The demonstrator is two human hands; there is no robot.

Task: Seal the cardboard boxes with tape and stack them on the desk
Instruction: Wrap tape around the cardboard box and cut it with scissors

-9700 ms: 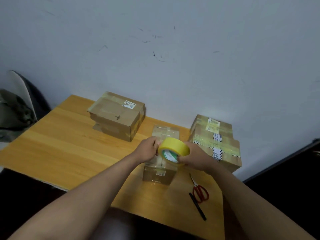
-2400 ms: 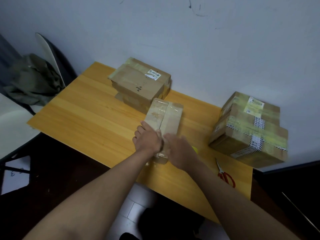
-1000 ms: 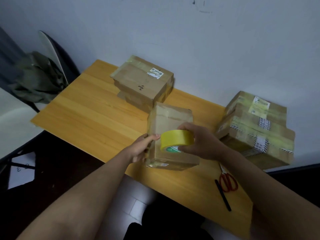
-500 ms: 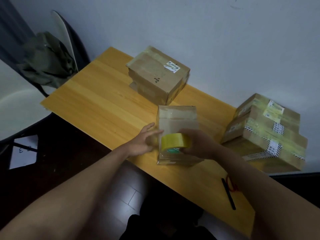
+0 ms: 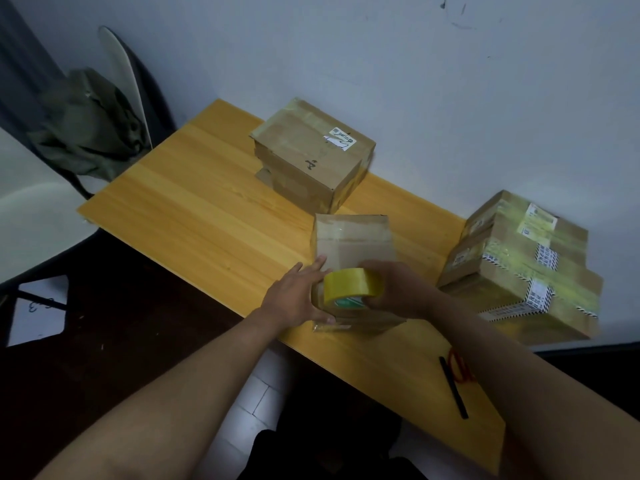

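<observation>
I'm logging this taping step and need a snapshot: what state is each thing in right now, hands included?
Left hand: open, straight fingers against the middle box's left side.
Right hand: grips the tape roll.
Tape roll: yellow, held at the box's near end.
Middle box: flaps closed, resting on the desk.
Far stack: closed boxes, stacked.
Right stack: taped boxes, stacked.
Scissors: lying flat, partly hidden.
Pen: lying flat.

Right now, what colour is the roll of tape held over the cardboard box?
Yellow; the roll of tape shows best in the head view, gripped by the right hand.
</observation>
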